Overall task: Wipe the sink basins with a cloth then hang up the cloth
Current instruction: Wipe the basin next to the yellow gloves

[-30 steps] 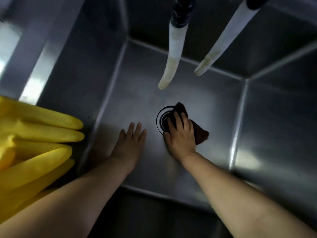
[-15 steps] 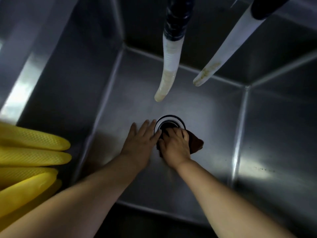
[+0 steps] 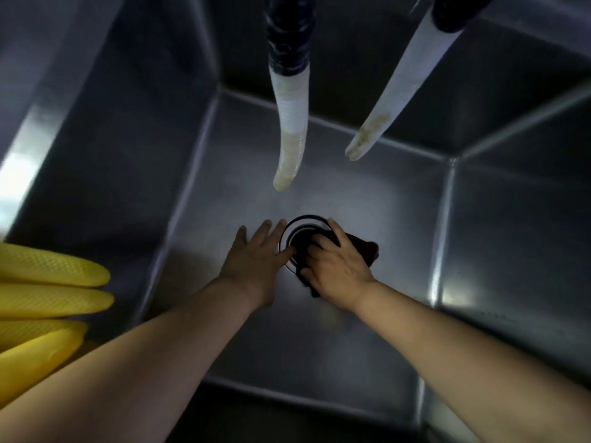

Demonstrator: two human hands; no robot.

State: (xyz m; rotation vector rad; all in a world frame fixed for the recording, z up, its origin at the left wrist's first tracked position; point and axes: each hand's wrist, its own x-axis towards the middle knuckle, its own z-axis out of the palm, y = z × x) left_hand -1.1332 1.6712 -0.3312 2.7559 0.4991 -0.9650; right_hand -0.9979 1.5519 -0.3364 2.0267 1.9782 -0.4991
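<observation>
I look down into a deep steel sink basin (image 3: 367, 199). A round drain (image 3: 303, 228) lies in the middle of its floor. My right hand (image 3: 335, 266) is shut on a dark brown cloth (image 3: 364, 249) and presses it onto the drain's right side, covering part of the opening. My left hand (image 3: 256, 254) lies flat and open on the basin floor just left of the drain, its fingertips touching the drain ring. Most of the cloth is hidden under my right hand.
Two white hoses hang into the basin from above, one (image 3: 292, 132) over the drain and one (image 3: 393, 91) to the right. Yellow rubber gloves (image 3: 44, 302) lie on the left rim. Steel walls enclose the basin on all sides.
My left hand has slid from the basin floor up to the drain ring. My right hand has shifted the cloth a little to the right across the drain. The view has tilted.
</observation>
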